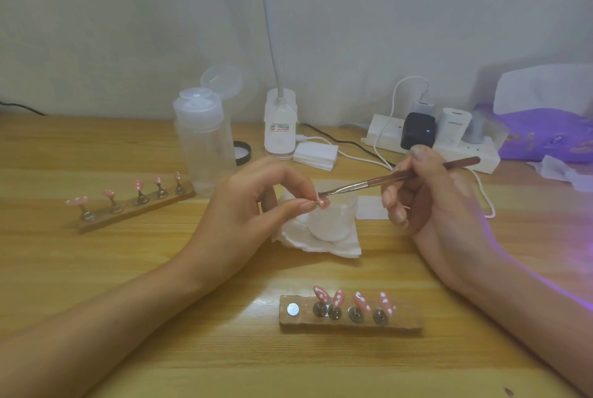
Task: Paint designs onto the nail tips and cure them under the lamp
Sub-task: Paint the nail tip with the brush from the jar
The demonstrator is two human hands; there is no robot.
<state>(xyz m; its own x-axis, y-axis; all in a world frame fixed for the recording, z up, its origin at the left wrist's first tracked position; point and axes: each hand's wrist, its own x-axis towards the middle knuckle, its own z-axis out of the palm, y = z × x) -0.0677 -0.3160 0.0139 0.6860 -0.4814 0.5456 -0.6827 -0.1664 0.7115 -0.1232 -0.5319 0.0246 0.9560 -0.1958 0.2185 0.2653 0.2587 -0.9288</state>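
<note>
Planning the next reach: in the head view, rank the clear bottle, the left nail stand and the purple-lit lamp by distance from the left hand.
1. Clear bottle, just behind the left hand.
2. Left nail stand, off to its left.
3. Purple-lit lamp, far right at the back.

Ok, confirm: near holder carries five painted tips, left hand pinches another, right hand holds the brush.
Four painted tips, not five: the head view shows the leftmost spot bare on the near holder. The left hand does pinch another tip and the right hand holds the brush.
</note>
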